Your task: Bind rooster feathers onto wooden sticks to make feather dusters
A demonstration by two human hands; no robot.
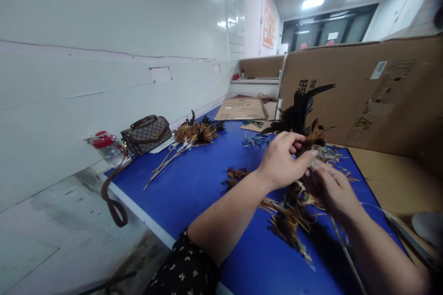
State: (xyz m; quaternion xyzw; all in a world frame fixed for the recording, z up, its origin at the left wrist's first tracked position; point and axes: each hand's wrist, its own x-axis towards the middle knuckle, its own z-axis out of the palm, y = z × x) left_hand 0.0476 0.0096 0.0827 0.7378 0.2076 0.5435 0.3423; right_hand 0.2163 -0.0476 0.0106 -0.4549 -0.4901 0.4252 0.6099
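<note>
Both my hands meet at the base of a bunch of black and brown feathers (298,109), which rises above my fingers. My left hand (285,159) pinches at the quill ends, its thumb pressed toward the fingertips. Close beside it, my right hand (334,184) closes around the same base. A thin stick (342,239) runs down from below my right hand toward the front edge of the view. Exactly which fingers hold the feathers is partly hidden. Loose brown feathers (290,221) lie on the blue table (204,179) under my hands.
Finished-looking feather bunches (197,131) on sticks lie at the left, near a checked handbag (147,134) and a red-lidded bottle (107,147). Bluish feathers (255,139) lie farther back. Flat cardboard (240,108) rests behind. A large cardboard box (360,92) stands at the right.
</note>
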